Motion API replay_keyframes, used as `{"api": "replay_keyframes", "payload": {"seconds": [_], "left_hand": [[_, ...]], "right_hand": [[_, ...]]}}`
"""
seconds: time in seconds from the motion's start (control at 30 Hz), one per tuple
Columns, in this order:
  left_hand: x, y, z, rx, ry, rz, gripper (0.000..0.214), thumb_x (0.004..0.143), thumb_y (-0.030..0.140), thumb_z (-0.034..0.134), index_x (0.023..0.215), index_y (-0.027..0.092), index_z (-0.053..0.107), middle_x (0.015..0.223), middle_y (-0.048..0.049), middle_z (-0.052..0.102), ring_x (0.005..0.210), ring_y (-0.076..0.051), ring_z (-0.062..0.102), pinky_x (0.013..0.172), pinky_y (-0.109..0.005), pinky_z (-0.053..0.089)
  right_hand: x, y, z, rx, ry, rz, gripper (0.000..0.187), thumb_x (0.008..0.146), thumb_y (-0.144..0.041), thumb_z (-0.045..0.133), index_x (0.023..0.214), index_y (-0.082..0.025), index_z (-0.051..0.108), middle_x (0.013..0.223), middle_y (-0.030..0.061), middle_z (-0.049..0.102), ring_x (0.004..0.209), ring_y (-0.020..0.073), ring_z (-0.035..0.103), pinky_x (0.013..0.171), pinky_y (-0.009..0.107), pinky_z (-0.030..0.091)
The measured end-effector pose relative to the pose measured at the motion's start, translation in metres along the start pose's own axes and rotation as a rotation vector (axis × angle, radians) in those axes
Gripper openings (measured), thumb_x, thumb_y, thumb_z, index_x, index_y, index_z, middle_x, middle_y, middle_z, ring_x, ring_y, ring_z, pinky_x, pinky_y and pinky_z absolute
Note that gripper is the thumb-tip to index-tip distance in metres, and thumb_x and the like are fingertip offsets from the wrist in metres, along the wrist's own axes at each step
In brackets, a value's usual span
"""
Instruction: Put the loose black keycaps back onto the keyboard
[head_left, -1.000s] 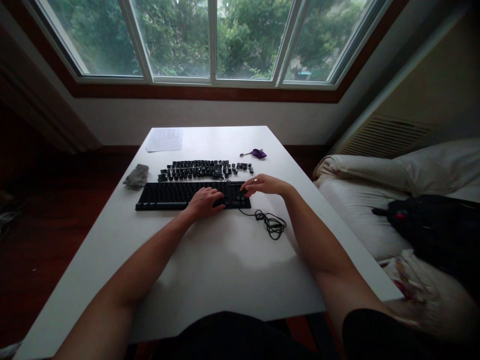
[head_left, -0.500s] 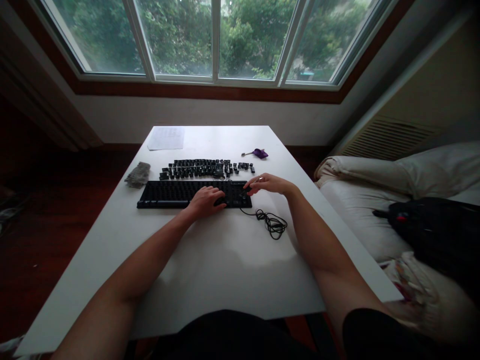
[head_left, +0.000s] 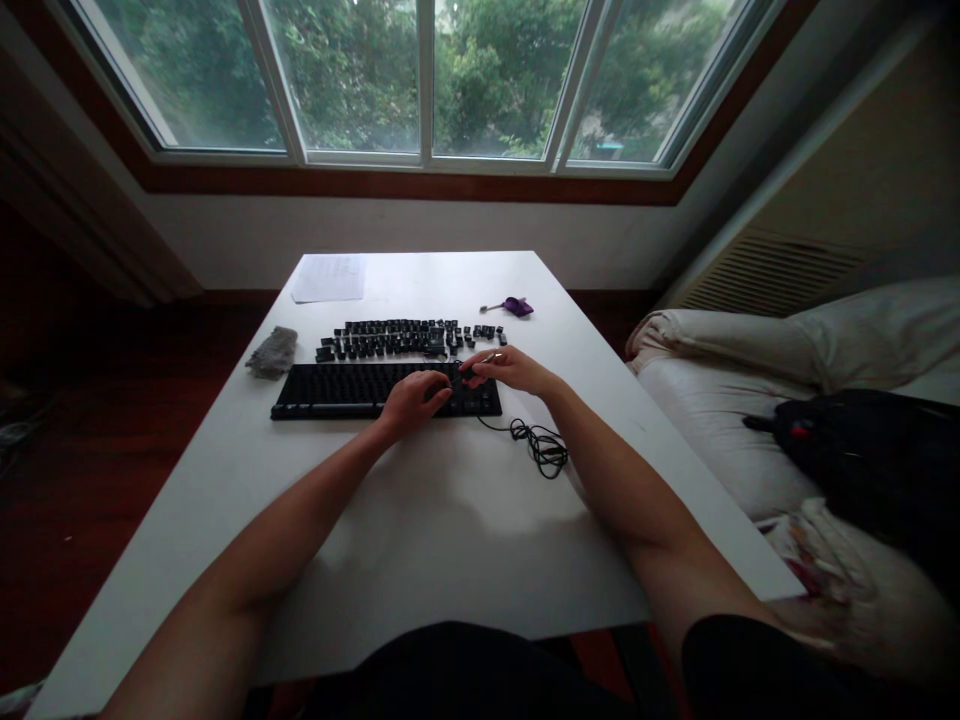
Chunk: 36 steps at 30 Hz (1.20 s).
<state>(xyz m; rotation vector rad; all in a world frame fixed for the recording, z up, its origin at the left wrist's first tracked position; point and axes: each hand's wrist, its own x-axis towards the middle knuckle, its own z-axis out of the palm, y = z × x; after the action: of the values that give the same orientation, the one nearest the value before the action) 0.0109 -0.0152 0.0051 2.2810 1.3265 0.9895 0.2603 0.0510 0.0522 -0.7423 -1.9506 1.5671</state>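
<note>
So the black keyboard (head_left: pixel 330 392) is right under both hands, long axis running side to side across the worktop (head_left: pixel 450 570), pretty much crosswise to the forearms. Most of its length sticks out to the left of the left hand (head_left: pixel 415 404), with only the right-end section past that hand's thumb.

The right hand (head_left: pixel 511 370) comes in from the right over that end section, fingers pointing left and bent down at the keys. There's a thin pale glint by the fingers, but honestly can't tell if it's a ring or something being held, so no call on whether that hand is pinching anything. The left hand is curled at the keyboard's near edge, thumb toward the right hand; can't see if there's anything in it either. Fingertips of the two are close together, left hand nearer the middle of the board, right hand nearer its right end.

Loose keycaps (head_left: pixel 382 340) sit in rows just beyond both hands, the right hand closer to their right end. Coiled cable (head_left: pixel 546 452) lies nearer the body than the right hand, just beside that forearm.
</note>
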Motion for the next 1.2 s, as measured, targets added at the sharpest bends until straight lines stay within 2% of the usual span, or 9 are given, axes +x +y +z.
{"api": "replay_keyframes", "payload": {"seconds": [0.13,0.23,0.33,0.5,0.63,0.8,1.0,1.2], "left_hand": [[0.002,-0.004,0.002,-0.276,0.023,-0.132,0.027,0.091,0.042,0.060,0.104,0.020,0.069,0.086,-0.0025,0.071,0.076,-0.017,0.064,0.070,-0.027,0.046],[0.004,-0.009,0.003,-0.437,0.044,-0.183,0.029,0.089,0.044,0.062,0.103,0.019,0.068,0.088,-0.0033,0.073,0.079,-0.017,0.066,0.072,-0.027,0.049],[0.005,-0.013,0.004,-0.498,0.065,-0.196,0.027,0.088,0.041,0.063,0.102,0.018,0.068,0.088,-0.0037,0.073,0.081,-0.017,0.067,0.075,-0.028,0.050],[0.006,-0.016,0.004,-0.442,0.119,-0.212,0.017,0.085,0.031,0.061,0.093,0.018,0.066,0.079,0.0004,0.065,0.072,-0.014,0.059,0.068,-0.025,0.046],[0.005,-0.015,0.002,-0.362,0.122,-0.215,0.015,0.084,0.032,0.059,0.091,0.019,0.063,0.074,0.0027,0.058,0.067,-0.012,0.052,0.064,-0.024,0.041],[0.006,-0.017,0.003,-0.330,0.122,-0.206,0.018,0.087,0.032,0.058,0.097,0.020,0.066,0.081,0.0013,0.062,0.071,-0.013,0.054,0.068,-0.025,0.044],[0.007,-0.021,0.003,-0.280,0.163,-0.143,0.019,0.089,0.034,0.061,0.100,0.020,0.069,0.095,-0.0034,0.064,0.081,-0.015,0.057,0.076,-0.028,0.047],[0.008,-0.027,0.006,-0.335,0.119,-0.159,0.022,0.090,0.039,0.062,0.098,0.020,0.069,0.089,-0.0029,0.062,0.078,-0.015,0.056,0.072,-0.028,0.047]], "right_hand": [[0.006,0.005,0.012,0.027,0.049,-0.053,0.034,0.087,-0.043,0.070,0.111,-0.018,0.074,0.094,0.0061,0.077,0.081,0.0141,0.073,0.082,0.030,0.060],[0.008,0.008,0.017,0.018,0.086,-0.097,0.034,0.089,-0.043,0.068,0.111,-0.017,0.073,0.091,0.0051,0.076,0.081,0.0136,0.072,0.081,0.030,0.059],[0.008,0.006,0.023,-0.036,0.136,-0.136,0.032,0.090,-0.042,0.066,0.110,-0.018,0.072,0.088,0.0038,0.075,0.078,0.0130,0.071,0.078,0.029,0.059],[0.005,0.000,0.038,-0.201,0.156,-0.160,0.029,0.094,-0.043,0.059,0.112,-0.022,0.069,0.089,0.0020,0.073,0.079,0.0134,0.069,0.079,0.029,0.056],[0.004,-0.003,0.049,-0.330,0.165,-0.202,0.030,0.097,-0.042,0.054,0.115,-0.023,0.068,0.090,0.0020,0.072,0.079,0.0144,0.067,0.078,0.029,0.053],[0.002,-0.003,0.058,-0.518,0.235,-0.298,0.028,0.096,-0.041,0.055,0.114,-0.025,0.070,0.104,0.0047,0.072,0.089,0.0178,0.065,0.084,0.031,0.050],[0.002,-0.002,0.063,-0.523,0.303,-0.304,0.029,0.096,-0.041,0.055,0.113,-0.025,0.071,0.104,0.0059,0.072,0.090,0.0196,0.064,0.088,0.032,0.048],[0.001,-0.001,0.067,-0.502,0.349,-0.273,0.032,0.097,-0.043,0.051,0.114,-0.024,0.070,0.096,0.0049,0.072,0.083,0.0185,0.063,0.080,0.029,0.048]]}}
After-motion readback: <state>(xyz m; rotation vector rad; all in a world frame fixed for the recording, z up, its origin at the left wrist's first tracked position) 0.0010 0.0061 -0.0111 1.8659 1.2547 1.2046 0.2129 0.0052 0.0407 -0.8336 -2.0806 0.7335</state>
